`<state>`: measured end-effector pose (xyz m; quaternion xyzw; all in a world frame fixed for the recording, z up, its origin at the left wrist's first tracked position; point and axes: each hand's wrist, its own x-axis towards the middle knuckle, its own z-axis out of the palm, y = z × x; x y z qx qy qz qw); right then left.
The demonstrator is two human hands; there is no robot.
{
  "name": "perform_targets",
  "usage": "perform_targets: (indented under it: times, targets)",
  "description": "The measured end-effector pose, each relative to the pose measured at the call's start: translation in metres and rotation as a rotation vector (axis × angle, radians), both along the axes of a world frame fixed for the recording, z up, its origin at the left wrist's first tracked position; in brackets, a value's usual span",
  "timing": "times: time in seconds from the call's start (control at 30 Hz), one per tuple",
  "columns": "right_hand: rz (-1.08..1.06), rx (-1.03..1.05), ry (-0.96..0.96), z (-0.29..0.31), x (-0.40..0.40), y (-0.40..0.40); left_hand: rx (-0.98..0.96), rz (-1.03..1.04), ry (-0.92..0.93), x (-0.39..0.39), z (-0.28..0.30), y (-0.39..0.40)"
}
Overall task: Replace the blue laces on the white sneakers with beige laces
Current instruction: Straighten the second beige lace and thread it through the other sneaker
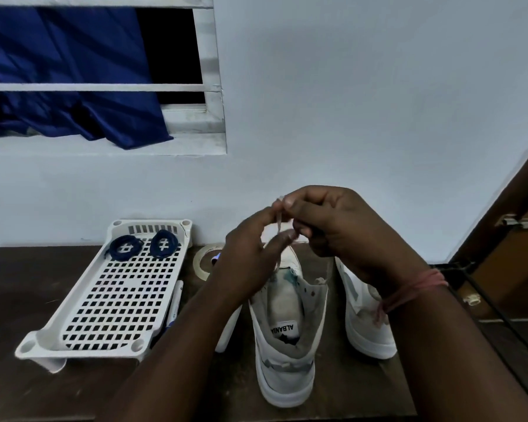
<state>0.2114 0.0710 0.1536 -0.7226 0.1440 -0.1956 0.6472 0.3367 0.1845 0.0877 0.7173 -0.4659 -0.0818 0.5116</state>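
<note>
Above the middle sneaker [287, 336] on the table [19, 397], both the left hand [247, 263] and right hand [333, 220] pinch the beige lace [278, 222] with their fingers; to knot it well, keep both ends taut and even.

Count on the counter [28, 391]: two white sneakers, one in the middle [287, 345] and one to its right [369, 324], plus one beige lace [279, 226] rising from the middle sneaker. One white perforated tray [116, 300] carries two coiled blue laces, the left coil [124, 247] and the right coil [164, 244]. Also present: one roll of tape [202, 263], one pen [174, 303], two hands, left [250, 269] and right [326, 220], and one pink thread band [415, 287] on the right wrist.
</note>
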Motion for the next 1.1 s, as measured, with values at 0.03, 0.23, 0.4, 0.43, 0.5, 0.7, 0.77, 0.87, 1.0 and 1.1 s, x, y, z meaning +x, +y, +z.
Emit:
perform_targets:
  times: [0.03, 0.23, 0.4, 0.43, 0.5, 0.7, 0.77, 0.87, 1.0, 1.1]
  targets:
    - [0.008, 0.021, -0.007, 0.001, -0.001, -0.001, -0.077, -0.053, 0.097, -0.003, 0.009, 0.002]
    - [-0.195, 0.277, -0.295, 0.005, -0.013, -0.022, -0.167, 0.341, 0.907, 0.04, 0.0, 0.02]
    - [-0.369, 0.312, -0.469, 0.007, -0.022, -0.036, -0.202, 0.481, 1.317, 0.056, -0.016, 0.024]
    - [-0.395, 0.243, -0.4, 0.003, -0.021, -0.034, -0.187, 0.481, 1.245, 0.053, -0.013, 0.023]
    - [-0.407, 0.092, -0.235, -0.009, -0.017, -0.026, -0.004, 0.471, 0.925, 0.042, 0.002, 0.023]
    - [-0.181, -0.023, -0.006, -0.03, -0.004, -0.001, 0.077, -0.151, 0.232, 0.002, 0.033, 0.019]
    - [-0.159, 0.017, -0.01, -0.031, -0.002, 0.0, 0.047, -0.201, 0.18, -0.003, 0.025, 0.014]
    - [-0.163, 0.025, 0.033, -0.03, -0.005, -0.005, -0.032, -0.004, 0.112, 0.005, 0.012, 0.012]
    - [-0.203, -0.027, 0.132, -0.038, -0.011, -0.013, -0.068, 0.375, 0.164, 0.031, 0.008, 0.022]
    - [-0.211, -0.102, 0.219, -0.047, -0.007, -0.013, -0.079, 0.522, 0.171, 0.041, 0.002, 0.027]
